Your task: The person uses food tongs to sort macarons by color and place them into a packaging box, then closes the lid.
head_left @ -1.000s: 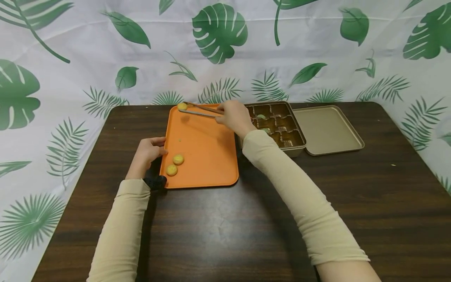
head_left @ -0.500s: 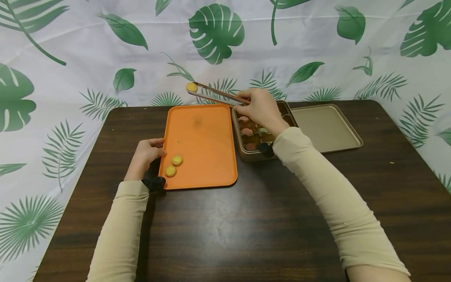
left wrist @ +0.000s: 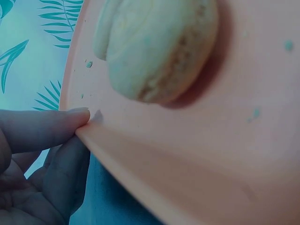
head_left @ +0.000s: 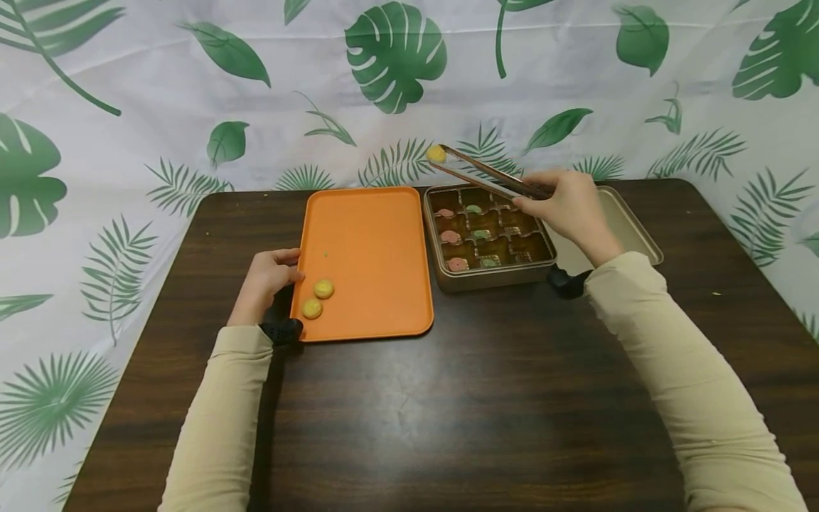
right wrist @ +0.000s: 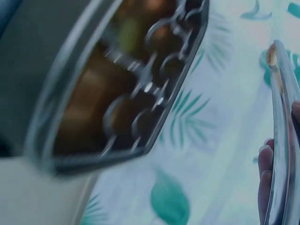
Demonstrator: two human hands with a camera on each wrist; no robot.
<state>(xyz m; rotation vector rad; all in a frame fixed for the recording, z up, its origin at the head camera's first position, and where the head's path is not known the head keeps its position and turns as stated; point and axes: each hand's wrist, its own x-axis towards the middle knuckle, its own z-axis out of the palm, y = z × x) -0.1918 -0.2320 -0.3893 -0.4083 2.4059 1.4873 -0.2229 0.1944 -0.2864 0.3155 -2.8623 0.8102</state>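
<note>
Tin (head_left: 495,278): gold, rectangular, divided into small compartments; pink pieces are seen in the left column, green ones in the middle column, and the right-hand cells look bare. In the right wrist view the tin (right wrist: 117,93) is blurred.
Lid (head_left: 630,231): gold, laid flat just right of the tin, partly covered by the right hand.
Orange tray (head_left: 367,235): two yellow macarons (head_left: 318,299) are kept at its near left corner, touching each other; a few crumbs are scattered near them. One macaron (left wrist: 157,47) fills the left wrist view.
Held macaron (head_left: 436,153): round, yellow, pinched at the tips of the tongs (head_left: 486,173), raised above the tin's far left corner.
Right hand (head_left: 569,206): fingers are curled round the tong handles, squeezing them together, above the tin's right side.
Left hand (head_left: 265,279): the tray's left rim (left wrist: 93,136) is touched by a fingertip; fingers are loosely bent.
Edges and room: tray and tin are set just apart; the dark table (head_left: 448,412) lies open toward the near edge.
</note>
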